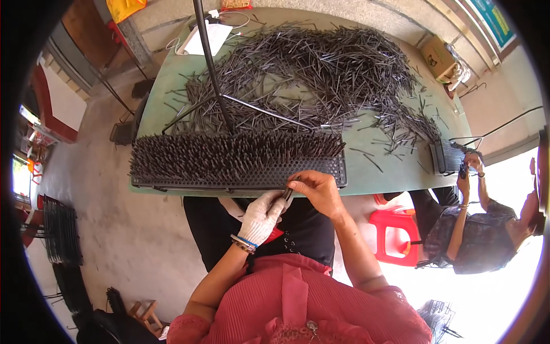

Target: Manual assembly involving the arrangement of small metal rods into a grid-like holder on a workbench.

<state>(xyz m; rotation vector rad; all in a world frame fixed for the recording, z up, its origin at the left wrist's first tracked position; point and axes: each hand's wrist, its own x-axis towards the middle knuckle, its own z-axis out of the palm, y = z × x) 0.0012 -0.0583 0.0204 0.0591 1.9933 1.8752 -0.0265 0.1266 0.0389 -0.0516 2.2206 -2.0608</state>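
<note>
In front of me a long black perforated panel lies along the table's near edge. Upright dark strips fill most of its holes, while the holes along the front and right end show bare. My left hand, in a white knit glove, is closed on a few dark strips just below the panel's front edge. The bare right hand pinches at the top ends of these strips, thumb and forefinger together, close to the panel's right part.
A large heap of loose dark strips covers the far side of the green table. A black pole with braces rises behind the panel. At right, another person works on a similar panel. A red stool stands nearby.
</note>
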